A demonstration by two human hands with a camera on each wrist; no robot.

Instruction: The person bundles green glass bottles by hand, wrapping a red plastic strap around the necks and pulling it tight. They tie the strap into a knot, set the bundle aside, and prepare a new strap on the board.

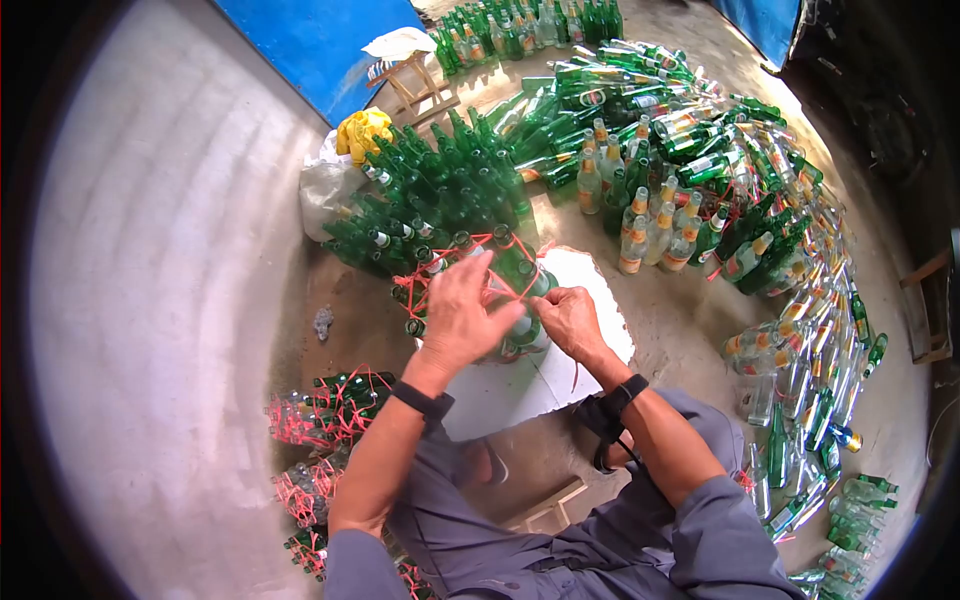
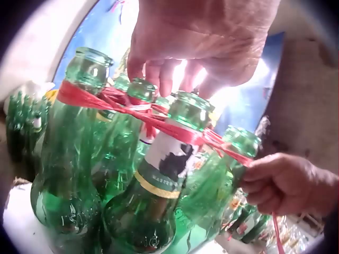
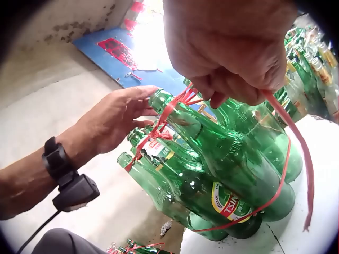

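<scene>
A bundle of green glass bottles stands on a white board. Red plastic twine runs around and across the bottle necks, and a second strand circles the bottles lower down. My right hand pinches the twine at the right side of the bundle, fingers curled, with a loose tail hanging below it. Over the bottle tops is my left hand, its fingers extended and spread at the far side of the necks. In the left wrist view its fingertips come down right behind the bottle mouths.
Many upright green bottles stand beyond the board. A large heap of lying bottles curves along the right. Bundles tied in red twine lie at the lower left. A small wooden stool stands near the blue door panel.
</scene>
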